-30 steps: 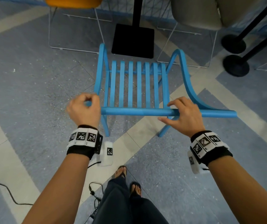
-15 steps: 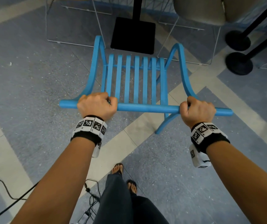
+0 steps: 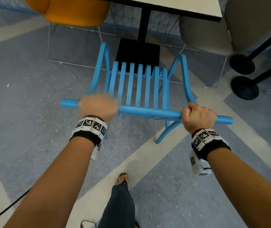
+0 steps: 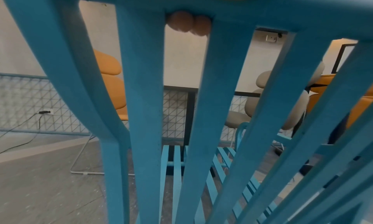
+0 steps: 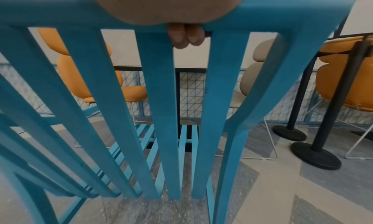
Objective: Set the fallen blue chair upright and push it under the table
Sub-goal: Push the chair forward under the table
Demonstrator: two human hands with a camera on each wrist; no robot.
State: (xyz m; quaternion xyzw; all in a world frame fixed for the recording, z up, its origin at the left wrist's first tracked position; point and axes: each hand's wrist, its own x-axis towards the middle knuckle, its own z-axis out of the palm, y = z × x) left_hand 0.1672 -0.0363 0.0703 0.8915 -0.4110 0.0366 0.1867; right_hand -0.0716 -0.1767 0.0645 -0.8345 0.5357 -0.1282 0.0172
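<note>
A: Where did the blue chair (image 3: 138, 89) stand?

B: Upright on the floor, legs down, facing the table (image 3: 172, 7). Front edge of its slatted seat was level with the near edge of the table's black base plate (image 3: 138, 51). Seat mostly short of the tabletop's near edge, as far as the head view let me judge.

A: Hands?

B: Both clenched round the top rail (image 3: 149, 112). Left hand (image 3: 98, 106) near the rail's left end, blurred in the head view; right hand (image 3: 198, 118) near the right end. Left wrist view showed fingertips (image 4: 187, 22) curled under the rail between two back slats; right wrist view showed the same there (image 5: 185, 35).

A: So righting looked done. The push?

B: My reading: that step was in hand. Best kept low and even, both hands pressing equally so the chair went in square. The base plate sat dead ahead between the front legs, so steer so the legs straddle it rather than strike it.

A: Neighbours?

B: Orange chair (image 3: 72, 12) at the table's far left, grey chair (image 3: 217, 30) at far right, their white wire legs either side. Two black stanchion bases (image 3: 244, 87) well to the right. A skewed push could clip a wire frame.
</note>
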